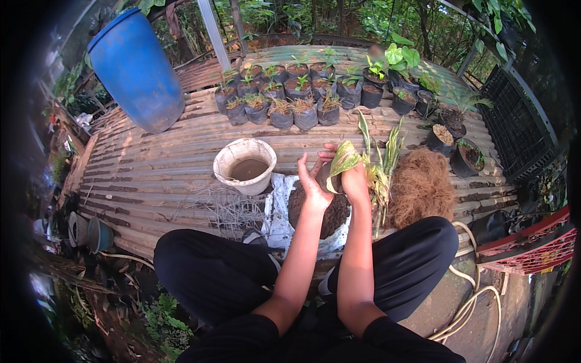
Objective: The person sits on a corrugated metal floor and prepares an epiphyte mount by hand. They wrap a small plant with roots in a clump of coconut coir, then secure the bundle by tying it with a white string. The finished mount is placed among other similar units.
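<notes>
Between my cupped hands sits a dark ball of soil (323, 176), with a variegated green-and-yellow leaf (343, 158) rising from it. My left hand (313, 187) curves round the ball's left side. My right hand (355, 180) presses from the right, partly hidden behind the leaf. Below them, a mound of dark soil (327, 221) lies on a white plastic sheet (275, 204). Long variegated cuttings (386, 170) lie just right of my right hand. Next to those is a heap of brown coconut fibre (422, 188). Left of the soil stands a whitish bucket (254, 187) holding murky water.
Thin grey wire or twine (231, 206) is tangled left of the sheet. Rows of seedlings in black bags (304, 117) stand behind on the corrugated metal surface (150, 168). A blue drum (136, 72), black crate (517, 122), red crate (531, 247) and hose (474, 295) flank the area.
</notes>
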{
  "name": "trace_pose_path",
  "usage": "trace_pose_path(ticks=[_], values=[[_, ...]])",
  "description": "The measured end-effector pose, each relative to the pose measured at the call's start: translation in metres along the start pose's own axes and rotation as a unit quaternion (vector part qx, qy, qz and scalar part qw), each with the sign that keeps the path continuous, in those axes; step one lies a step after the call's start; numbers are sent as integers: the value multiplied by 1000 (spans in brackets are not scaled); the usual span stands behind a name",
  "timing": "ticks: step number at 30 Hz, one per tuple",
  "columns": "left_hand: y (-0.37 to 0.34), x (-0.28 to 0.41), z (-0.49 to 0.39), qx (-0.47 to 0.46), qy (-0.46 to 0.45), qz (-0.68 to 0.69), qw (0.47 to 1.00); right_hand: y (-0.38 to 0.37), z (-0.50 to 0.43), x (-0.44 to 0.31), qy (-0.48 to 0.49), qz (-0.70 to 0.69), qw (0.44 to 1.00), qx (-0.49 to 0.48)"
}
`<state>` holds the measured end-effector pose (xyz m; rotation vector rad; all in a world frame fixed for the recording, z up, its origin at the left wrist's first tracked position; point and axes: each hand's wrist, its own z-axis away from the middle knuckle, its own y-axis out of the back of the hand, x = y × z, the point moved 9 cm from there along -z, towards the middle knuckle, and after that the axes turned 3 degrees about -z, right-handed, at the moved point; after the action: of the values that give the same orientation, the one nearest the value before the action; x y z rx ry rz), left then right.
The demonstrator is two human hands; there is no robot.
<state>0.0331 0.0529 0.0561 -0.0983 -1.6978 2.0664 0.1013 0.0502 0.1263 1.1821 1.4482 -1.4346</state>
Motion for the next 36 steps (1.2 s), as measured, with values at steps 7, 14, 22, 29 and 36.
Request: trace_pose_path(ticks=[7,14,22,29,36], values=[[24,5,-15,-42,5,48,998,-11,-2,21,0,-2,999,-43],[19,8,-7,-16,53,-18,998,-9,1,2,18,44,997,-68],[38,4,-16,-6,43,-19,999,6,-7,47,-2,108,992,-62],[28,4,-4,1,114,-53,992,5,-5,30,29,93,992,-76],[48,-4,-19,15,85,-41,995,-16,10,14,63,42,997,-27]])
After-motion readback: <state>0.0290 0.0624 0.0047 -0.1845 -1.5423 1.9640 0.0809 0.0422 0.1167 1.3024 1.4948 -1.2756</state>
